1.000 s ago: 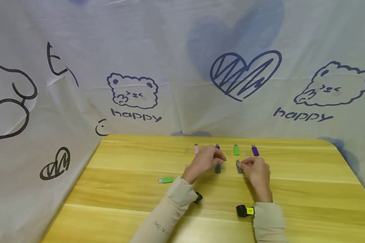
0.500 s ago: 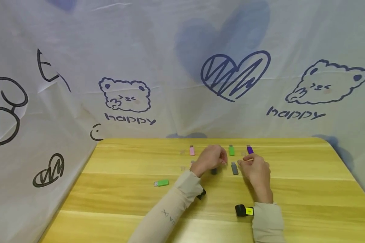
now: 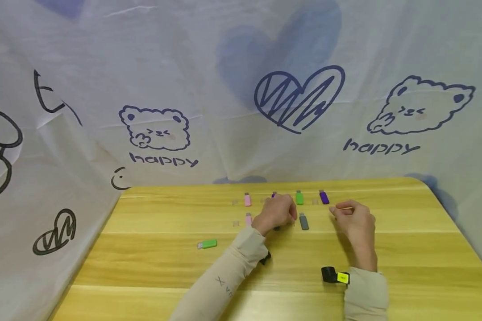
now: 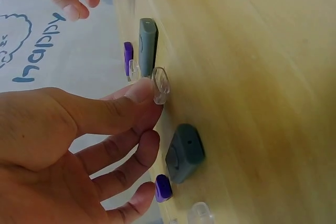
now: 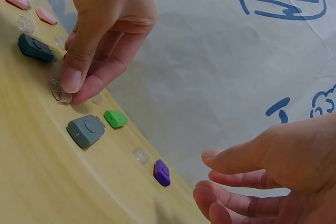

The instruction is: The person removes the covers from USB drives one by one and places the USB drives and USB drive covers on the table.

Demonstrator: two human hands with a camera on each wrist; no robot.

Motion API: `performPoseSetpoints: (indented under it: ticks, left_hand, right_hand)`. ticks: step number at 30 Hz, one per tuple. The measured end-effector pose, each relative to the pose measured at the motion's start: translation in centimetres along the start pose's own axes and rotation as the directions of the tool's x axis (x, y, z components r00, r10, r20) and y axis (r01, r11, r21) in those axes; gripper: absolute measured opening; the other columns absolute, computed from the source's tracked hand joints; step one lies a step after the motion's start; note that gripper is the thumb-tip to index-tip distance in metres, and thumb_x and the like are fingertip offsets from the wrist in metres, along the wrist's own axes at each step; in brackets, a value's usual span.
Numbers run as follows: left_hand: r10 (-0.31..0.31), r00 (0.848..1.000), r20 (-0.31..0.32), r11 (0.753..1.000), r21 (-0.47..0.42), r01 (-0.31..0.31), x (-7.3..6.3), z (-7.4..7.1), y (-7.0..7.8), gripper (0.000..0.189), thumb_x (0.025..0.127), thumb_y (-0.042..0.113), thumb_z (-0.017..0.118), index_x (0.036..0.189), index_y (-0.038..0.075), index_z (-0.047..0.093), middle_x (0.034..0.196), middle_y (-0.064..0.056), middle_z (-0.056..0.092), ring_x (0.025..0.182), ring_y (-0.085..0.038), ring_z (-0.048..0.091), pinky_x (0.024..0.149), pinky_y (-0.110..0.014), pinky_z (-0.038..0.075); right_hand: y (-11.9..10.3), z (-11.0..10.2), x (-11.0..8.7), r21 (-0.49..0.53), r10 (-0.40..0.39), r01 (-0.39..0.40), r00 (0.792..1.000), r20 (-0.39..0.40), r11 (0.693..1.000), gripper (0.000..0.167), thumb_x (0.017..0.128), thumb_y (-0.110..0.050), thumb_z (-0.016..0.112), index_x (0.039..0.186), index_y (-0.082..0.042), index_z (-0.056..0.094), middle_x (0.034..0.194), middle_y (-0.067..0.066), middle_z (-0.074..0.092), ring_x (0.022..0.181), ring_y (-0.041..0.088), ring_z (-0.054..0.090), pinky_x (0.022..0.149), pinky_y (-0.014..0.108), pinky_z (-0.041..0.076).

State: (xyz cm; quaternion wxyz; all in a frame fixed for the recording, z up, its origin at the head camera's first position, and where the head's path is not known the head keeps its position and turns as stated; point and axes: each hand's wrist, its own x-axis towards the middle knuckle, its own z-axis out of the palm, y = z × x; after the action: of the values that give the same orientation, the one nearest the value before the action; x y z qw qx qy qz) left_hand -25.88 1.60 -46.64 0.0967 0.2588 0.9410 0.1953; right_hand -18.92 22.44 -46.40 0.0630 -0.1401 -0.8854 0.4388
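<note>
Between thumb and forefinger my left hand (image 3: pixel 279 210) pinches a small clear cap (image 4: pixel 161 85), close over the tabletop. Just right of it lies a grey USB stick (image 3: pixel 303 222), its metal plug pointing away. A darker grey USB stick (image 4: pixel 185 153) lies below the left fingers, mostly covered by that hand in the head view. My right hand (image 3: pixel 355 223) is held above the table to the right, fingers loosely bent and nothing between them. Nearest to it is a purple USB stick (image 3: pixel 324 197) in the far row, beside a green USB stick (image 3: pixel 299 197).
Two pink USB sticks, the far one (image 3: pixel 247 199) and the near one (image 3: pixel 248 219), lie left of the hands, with clear caps (image 3: pixel 235 224) beside them. Another green USB stick (image 3: pixel 207 244) lies sideways nearer the front left. A printed cloth (image 3: pixel 225 111) hangs behind the table.
My right hand has let go of the grey USB stick, which now lies on the table, and has moved away to the right. The left hand stays near it. The head view has shifted.
</note>
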Motion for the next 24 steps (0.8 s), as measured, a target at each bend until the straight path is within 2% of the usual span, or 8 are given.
performPoseSetpoints:
  ticks: [4, 7, 10, 13, 16, 20, 22, 24]
  left_hand:
    - [0.006, 1.0, -0.013, 1.0, -0.022, -0.006, -0.4, -0.1, -0.3, 0.006, 0.09, 0.012, 0.081, 0.085, 0.016, 0.08, 0.082, 0.009, 0.072, 0.076, -0.01, 0.064, 0.073, -0.03, 0.054]
    - [0.019, 0.999, -0.039, 0.997, -0.068, -0.021, -1.2, -0.9, -0.6, 0.004, 0.094, 0.013, 0.077, 0.091, 0.014, 0.08, 0.088, 0.006, 0.073, 0.08, -0.011, 0.066, 0.072, -0.026, 0.054]
    - [0.014, 0.994, -0.105, 0.986, -0.162, -0.031, -2.6, -2.3, -1.4, 0.008, 0.098, 0.014, 0.072, 0.099, 0.01, 0.079, 0.097, 0.002, 0.074, 0.087, -0.013, 0.067, 0.076, -0.025, 0.055]
    - [-0.03, 0.978, -0.208, 0.955, -0.295, -0.033, -4.7, -3.6, -3.1, 0.013, 0.101, 0.015, 0.068, 0.106, 0.008, 0.078, 0.103, -0.002, 0.074, 0.085, -0.017, 0.069, 0.076, -0.03, 0.057]
    - [-0.086, 0.939, -0.332, 0.92, -0.389, -0.053, -7.0, -4.7, -5.3, 0.015, 0.101, 0.015, 0.068, 0.11, 0.007, 0.077, 0.104, -0.004, 0.075, 0.087, -0.02, 0.069, 0.081, -0.037, 0.057]
    - [-0.164, 0.862, -0.479, 0.888, -0.452, -0.082, -10.2, -6.0, -8.3, 0.017, 0.101, 0.011, 0.067, 0.113, 0.004, 0.076, 0.108, -0.009, 0.075, 0.098, -0.024, 0.069, 0.088, -0.044, 0.057]
    - [-0.197, 0.827, -0.527, 0.871, -0.481, -0.099, -11.5, -6.8, -9.5, 0.019, 0.101, 0.01, 0.067, 0.115, 0.001, 0.075, 0.111, -0.014, 0.075, 0.1, -0.028, 0.07, 0.088, -0.045, 0.057]
    - [-0.234, 0.801, -0.551, 0.851, -0.515, -0.105, -12.7, -7.6, -10.4, 0.02, 0.101, 0.011, 0.066, 0.117, 0.002, 0.075, 0.111, -0.015, 0.074, 0.101, -0.029, 0.07, 0.087, -0.042, 0.057]
  right_hand:
    - [-0.3, -0.1, 0.0, 0.005, 0.009, -0.009, 1.0, 0.0, 1.0, 0.033, 0.098, -0.028, 0.071, 0.113, 0.001, 0.072, 0.1, 0.021, 0.074, 0.088, 0.036, 0.069, 0.067, 0.037, 0.051]
    - [-0.5, -0.2, -0.1, 0.011, 0.014, -0.014, 1.0, -0.005, 1.0, 0.034, 0.098, -0.029, 0.07, 0.114, 0.001, 0.072, 0.101, 0.02, 0.075, 0.09, 0.036, 0.069, 0.072, 0.041, 0.053]
    - [-0.7, -0.4, -0.1, 0.014, 0.002, -0.002, 1.0, -0.022, 1.0, 0.036, 0.098, -0.031, 0.07, 0.115, 0.001, 0.072, 0.102, 0.02, 0.075, 0.089, 0.036, 0.07, 0.075, 0.043, 0.052]
    - [-1.2, -0.5, -0.2, 0.014, -0.048, 0.049, 0.997, -0.055, 0.999, 0.033, 0.098, -0.028, 0.072, 0.114, 0.001, 0.072, 0.102, 0.02, 0.075, 0.087, 0.036, 0.072, 0.072, 0.037, 0.051]
    - [-1.8, -0.5, -0.3, 0.025, -0.121, 0.123, 0.99, -0.08, 0.992, 0.03, 0.098, -0.025, 0.073, 0.114, 0.001, 0.071, 0.103, 0.021, 0.075, 0.089, 0.037, 0.073, 0.067, 0.023, 0.05]
    - [-3.2, -0.3, -0.7, 0.054, -0.209, 0.215, 0.974, -0.089, 0.975, 0.028, 0.098, -0.02, 0.073, 0.116, 0.0, 0.071, 0.106, 0.021, 0.073, 0.096, 0.037, 0.072, 0.066, 0.006, 0.045]
    - [-4.0, 0.0, -1.0, 0.069, -0.252, 0.259, 0.964, -0.089, 0.964, 0.026, 0.098, -0.017, 0.072, 0.117, 0.0, 0.07, 0.106, 0.02, 0.072, 0.097, 0.036, 0.072, 0.068, 0.003, 0.044]
    - [-4.9, 0.5, -1.3, 0.078, -0.295, 0.301, 0.952, -0.081, 0.95, 0.024, 0.098, -0.015, 0.072, 0.116, 0.0, 0.071, 0.104, 0.018, 0.072, 0.095, 0.033, 0.07, 0.07, 0.002, 0.044]
